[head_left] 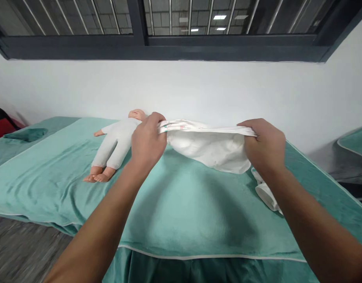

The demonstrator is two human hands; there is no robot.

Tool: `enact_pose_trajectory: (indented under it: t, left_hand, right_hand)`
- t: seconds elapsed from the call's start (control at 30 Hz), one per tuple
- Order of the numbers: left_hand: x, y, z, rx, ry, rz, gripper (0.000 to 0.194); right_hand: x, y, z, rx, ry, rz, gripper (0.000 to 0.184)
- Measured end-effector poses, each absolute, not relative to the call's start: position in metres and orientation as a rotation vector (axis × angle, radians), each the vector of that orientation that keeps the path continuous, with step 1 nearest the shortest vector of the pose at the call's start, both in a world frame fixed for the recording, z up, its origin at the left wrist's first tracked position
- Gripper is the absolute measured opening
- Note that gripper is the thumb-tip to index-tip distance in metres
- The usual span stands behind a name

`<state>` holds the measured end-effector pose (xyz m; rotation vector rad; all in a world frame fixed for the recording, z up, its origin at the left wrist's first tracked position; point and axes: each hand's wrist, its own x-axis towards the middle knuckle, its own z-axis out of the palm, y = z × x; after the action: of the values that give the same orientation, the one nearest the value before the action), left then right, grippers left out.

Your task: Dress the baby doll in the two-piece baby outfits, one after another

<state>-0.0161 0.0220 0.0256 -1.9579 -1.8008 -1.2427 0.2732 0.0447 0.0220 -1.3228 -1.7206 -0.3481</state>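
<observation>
My left hand (147,142) and my right hand (265,146) are both closed on the top edge of a white diaper (207,146), stretching it out above a teal blanket (175,204). The diaper's waistband has a small coloured print, and its body sags between my hands. A baby doll (114,143) in a pale grey suit lies on its back on the blanket, just left of my left hand, head toward the wall and bare feet toward me. Part of another white cloth (265,192) lies under my right forearm.
The blanket covers a bed set against a white wall (198,90), below a dark-framed window (169,43). A second teal cover (24,135) lies far left by a red and black object (1,124). Another teal bed edge (356,143) shows at right. Grey floor (22,251) is bottom left.
</observation>
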Motion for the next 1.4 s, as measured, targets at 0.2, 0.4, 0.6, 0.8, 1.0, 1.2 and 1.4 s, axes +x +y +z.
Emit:
enact_pose_trajectory:
  t: [0.2, 0.4, 0.6, 0.8, 1.0, 1.2, 1.4]
  left_hand:
    - [-0.032, 0.015, 0.033, -1.881, -2.047, -1.069, 0.02]
    - [-0.025, 0.047, 0.005, -1.836, -2.295, -0.526, 0.025]
    - [0.035, 0.045, -0.101, -2.071, -1.946, -0.539, 0.038]
    - [0.049, 0.048, -0.152, -2.3, -2.041, -0.611, 0.036]
    - [0.036, 0.078, -0.139, -2.221, -2.234, -0.513, 0.046]
    - [0.049, 0.095, -0.137, -2.007, -2.351, -0.574, 0.061]
    - [0.054, 0.121, -0.133, -1.95, -2.409, -0.588, 0.062]
  right_hand:
    - [0.297, 0.039, 0.042, -1.489, -1.676, -0.084, 0.042]
    - [0.282, 0.067, 0.036, -2.03, -1.993, -0.094, 0.041]
    - [0.225, 0.079, -0.072, -1.657, -2.302, -0.335, 0.054]
    - [0.192, 0.064, -0.147, -1.729, -2.25, 0.031, 0.054]
    - [0.194, 0.092, -0.14, -2.011, -2.089, 0.118, 0.064]
    - [0.188, 0.106, -0.139, -1.992, -2.07, -0.044, 0.067]
    - [0.19, 0.127, -0.134, -1.951, -2.096, -0.091, 0.064]
